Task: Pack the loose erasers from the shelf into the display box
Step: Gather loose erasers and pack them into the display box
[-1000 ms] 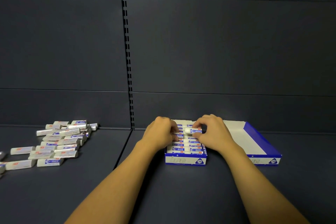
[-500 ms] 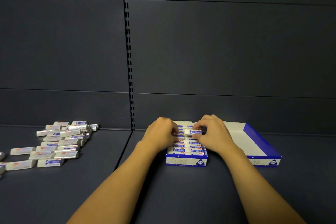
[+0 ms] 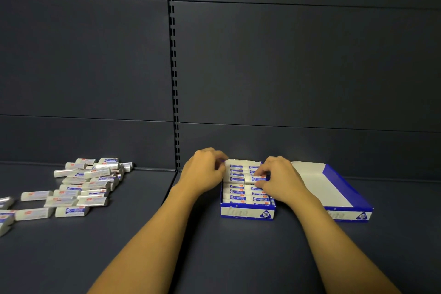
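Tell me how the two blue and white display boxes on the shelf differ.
The left box holds rows of erasers, and both hands work at it; the right box shows only its bare white floor. The left box looks narrower, the right box wider. Both share blue and white fronts with a 2B mark.

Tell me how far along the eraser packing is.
Partly done. Rows of erasers already fill the display box. The right hand pinches one eraser over the rows while the left hand steadies the box's left wall. A large pile of loose erasers waits on the shelf.
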The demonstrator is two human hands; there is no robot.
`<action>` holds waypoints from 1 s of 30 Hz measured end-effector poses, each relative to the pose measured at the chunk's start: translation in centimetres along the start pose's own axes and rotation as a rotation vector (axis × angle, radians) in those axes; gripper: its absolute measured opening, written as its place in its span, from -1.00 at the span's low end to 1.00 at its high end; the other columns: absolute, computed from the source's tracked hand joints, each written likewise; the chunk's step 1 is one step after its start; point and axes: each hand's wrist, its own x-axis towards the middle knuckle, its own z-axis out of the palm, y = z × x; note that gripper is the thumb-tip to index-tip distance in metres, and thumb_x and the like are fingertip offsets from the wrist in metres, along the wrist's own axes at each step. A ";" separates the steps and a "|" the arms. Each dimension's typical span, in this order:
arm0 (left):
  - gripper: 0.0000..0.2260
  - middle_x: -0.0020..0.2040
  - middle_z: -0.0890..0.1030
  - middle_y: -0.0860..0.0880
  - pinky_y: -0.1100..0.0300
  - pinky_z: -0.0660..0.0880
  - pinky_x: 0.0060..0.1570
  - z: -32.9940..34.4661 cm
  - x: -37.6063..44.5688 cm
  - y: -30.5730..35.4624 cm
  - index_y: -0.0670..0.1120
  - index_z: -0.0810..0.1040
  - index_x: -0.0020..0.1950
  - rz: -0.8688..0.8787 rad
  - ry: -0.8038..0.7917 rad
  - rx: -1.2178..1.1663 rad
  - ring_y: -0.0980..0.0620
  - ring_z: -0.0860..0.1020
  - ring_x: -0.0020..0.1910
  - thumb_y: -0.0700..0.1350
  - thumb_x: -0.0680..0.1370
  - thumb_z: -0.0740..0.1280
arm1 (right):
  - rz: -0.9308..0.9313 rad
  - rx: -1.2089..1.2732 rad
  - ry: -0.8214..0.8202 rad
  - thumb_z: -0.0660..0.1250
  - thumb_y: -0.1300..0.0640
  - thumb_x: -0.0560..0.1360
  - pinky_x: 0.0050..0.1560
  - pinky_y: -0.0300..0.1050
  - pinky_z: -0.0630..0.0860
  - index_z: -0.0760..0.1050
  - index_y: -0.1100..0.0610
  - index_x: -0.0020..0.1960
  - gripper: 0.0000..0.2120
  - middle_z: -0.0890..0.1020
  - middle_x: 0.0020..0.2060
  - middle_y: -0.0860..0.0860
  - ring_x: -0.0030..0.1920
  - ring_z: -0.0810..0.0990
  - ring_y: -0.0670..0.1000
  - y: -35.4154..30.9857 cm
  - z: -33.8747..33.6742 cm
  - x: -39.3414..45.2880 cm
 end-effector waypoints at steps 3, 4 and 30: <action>-0.73 0.15 0.61 0.07 0.07 0.58 0.02 -0.2 -0.1 -0.9 0.09 0.61 0.26 -0.072 0.060 0.008 0.05 0.57 0.10 -0.05 0.59 0.28 | 0.009 0.012 -0.018 0.55 -0.04 0.42 -0.08 -0.30 0.46 0.64 -0.05 0.16 -0.67 0.59 0.13 -0.12 0.02 0.49 -0.13 0.1 0.1 0.0; -0.73 0.15 0.61 0.07 0.07 0.57 0.01 -0.2 -0.2 -1.0 0.09 0.60 0.27 -0.086 0.067 0.014 0.04 0.57 0.11 -0.05 0.59 0.28 | 0.016 0.024 -0.019 0.56 -0.04 0.41 -0.09 -0.30 0.46 0.63 -0.06 0.13 -0.68 0.60 0.12 -0.12 0.01 0.50 -0.13 0.1 0.2 0.0; -0.77 0.13 0.60 0.01 0.05 0.58 0.00 -2.9 -1.7 -1.2 0.05 0.65 0.16 -0.093 -0.101 0.357 -0.05 0.58 0.08 -0.07 0.57 0.27 | -0.196 0.039 0.067 0.42 -0.03 0.50 -0.14 -0.24 0.48 0.64 -0.04 -0.01 -0.89 0.58 -0.02 -0.12 -0.03 0.56 -0.07 -3.0 -3.5 -1.2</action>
